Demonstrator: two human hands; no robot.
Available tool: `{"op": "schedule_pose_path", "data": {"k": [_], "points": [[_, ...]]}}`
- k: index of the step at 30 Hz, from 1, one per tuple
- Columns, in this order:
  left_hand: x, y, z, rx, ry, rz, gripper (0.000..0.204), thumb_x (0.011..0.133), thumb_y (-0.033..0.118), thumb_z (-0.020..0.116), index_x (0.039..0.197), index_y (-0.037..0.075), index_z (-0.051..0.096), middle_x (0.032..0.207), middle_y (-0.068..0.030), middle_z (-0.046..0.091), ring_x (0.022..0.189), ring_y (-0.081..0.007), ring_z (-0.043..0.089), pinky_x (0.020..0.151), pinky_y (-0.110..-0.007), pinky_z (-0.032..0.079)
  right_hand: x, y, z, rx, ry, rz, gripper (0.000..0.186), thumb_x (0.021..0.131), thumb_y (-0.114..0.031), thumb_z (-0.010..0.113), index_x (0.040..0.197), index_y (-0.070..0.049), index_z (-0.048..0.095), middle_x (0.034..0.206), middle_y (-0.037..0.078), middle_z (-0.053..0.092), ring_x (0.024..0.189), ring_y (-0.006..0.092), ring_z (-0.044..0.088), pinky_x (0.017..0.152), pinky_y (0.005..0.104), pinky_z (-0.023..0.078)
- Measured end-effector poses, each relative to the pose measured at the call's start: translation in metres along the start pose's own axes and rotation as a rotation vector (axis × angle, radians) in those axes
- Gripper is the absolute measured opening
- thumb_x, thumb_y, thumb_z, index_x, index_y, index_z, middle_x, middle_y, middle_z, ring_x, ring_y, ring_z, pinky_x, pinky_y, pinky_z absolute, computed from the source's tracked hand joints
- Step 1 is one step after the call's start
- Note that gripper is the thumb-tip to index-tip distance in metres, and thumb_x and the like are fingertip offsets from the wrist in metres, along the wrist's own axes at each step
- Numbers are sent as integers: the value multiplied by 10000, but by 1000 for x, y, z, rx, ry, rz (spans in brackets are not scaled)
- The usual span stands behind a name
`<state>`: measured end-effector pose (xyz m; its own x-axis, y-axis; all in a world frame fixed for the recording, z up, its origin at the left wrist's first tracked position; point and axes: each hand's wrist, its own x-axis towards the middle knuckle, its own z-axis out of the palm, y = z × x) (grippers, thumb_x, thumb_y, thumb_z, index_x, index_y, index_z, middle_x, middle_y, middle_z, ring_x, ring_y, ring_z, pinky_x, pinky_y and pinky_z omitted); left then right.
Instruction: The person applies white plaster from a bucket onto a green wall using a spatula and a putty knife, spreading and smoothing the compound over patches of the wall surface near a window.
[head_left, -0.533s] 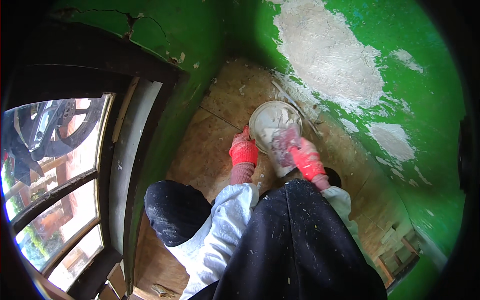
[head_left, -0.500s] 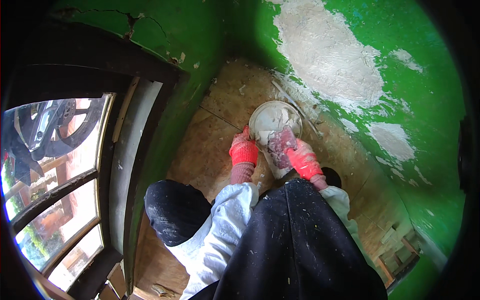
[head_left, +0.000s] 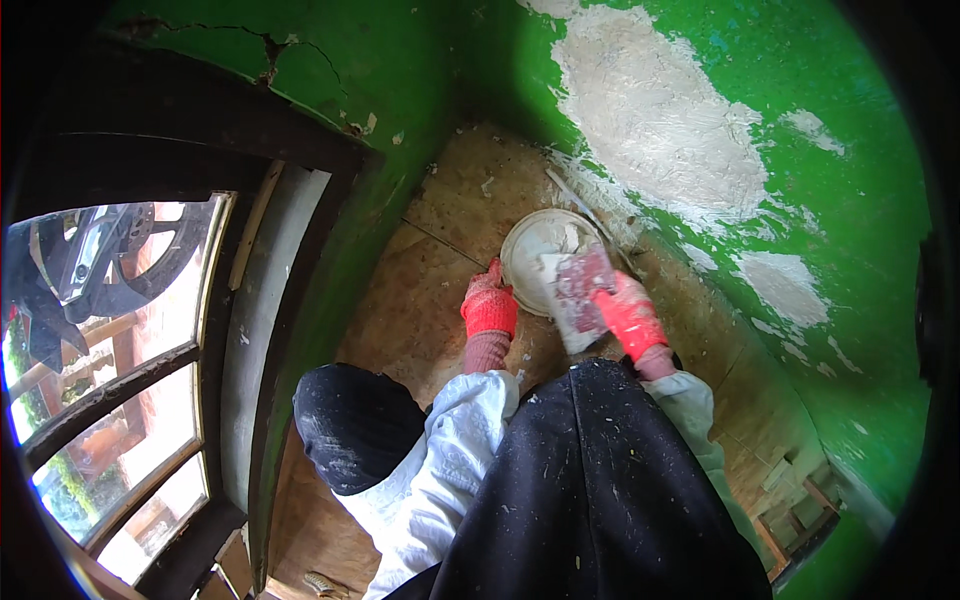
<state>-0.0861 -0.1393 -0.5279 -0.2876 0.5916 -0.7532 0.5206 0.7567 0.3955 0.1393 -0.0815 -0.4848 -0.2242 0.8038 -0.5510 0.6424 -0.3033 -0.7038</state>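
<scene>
A round white bucket [head_left: 509, 246] stands on the floor with pale wet plaster [head_left: 535, 262] inside. My left hand [head_left: 489, 302], in a red knitted glove, is closed on the bucket's near-left rim. In my right hand [head_left: 632, 312], also red-gloved and smeared with white, is a flat reddish plastering trowel [head_left: 583, 285]. Plaster coats parts of the trowel, and its pale near end points toward my knees. It overlaps the bucket's right rim from above; whether it touches the rim, I cannot tell. My right fingers wrap its right side, where the grip is mostly hidden.
To the right, a green wall [head_left: 840, 200] bears a large rough patch of white plaster [head_left: 660, 120]. A thin pale strip [head_left: 580, 205] lies between bucket and wall. Left is a dark-framed window [head_left: 110, 400]. Brown floor [head_left: 400, 290] surrounds the bucket; wood pieces [head_left: 800, 505] lie lower right.
The trowel and my right hand have shifted right, uncovering more of the plaster in the bucket. My left hand stays at the rim.
</scene>
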Motion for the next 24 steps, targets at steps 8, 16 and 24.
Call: {"op": "schedule_pose_path", "data": {"k": [8, 16, 24], "points": [[1, -3, 6, 19, 90, 36, 560, 770, 100, 611, 1292, 142, 414, 1107, -243, 540, 1003, -398, 547, 805, -432, 467, -12, -18, 5, -206, -99, -19, 356, 755, -229, 609, 1045, -24, 588, 953, 205, 623, 906, 360, 586, 791, 392, 456], [-6, 1, 7, -7, 127, 60, 545, 767, 98, 610, 1277, 130, 422, 1085, -243, 545, 991, -393, 552, 805, -431, 465, -22, -12, 6, -162, -22, 9, 325, 735, -234, 617, 995, -40, 603, 940, 221, 613, 900, 381, 580, 758, 412, 465], [0, -4, 14, -18, 142, 58, 515, 776, 109, 603, 1265, 124, 444, 1065, -235, 561, 979, -382, 561, 803, -427, 464, -15, 14, -21, -231, 36, 72, 277, 725, -223, 615, 932, -39, 618, 881, 199, 629, 854, 380, 590, 724, 419, 469]]}}
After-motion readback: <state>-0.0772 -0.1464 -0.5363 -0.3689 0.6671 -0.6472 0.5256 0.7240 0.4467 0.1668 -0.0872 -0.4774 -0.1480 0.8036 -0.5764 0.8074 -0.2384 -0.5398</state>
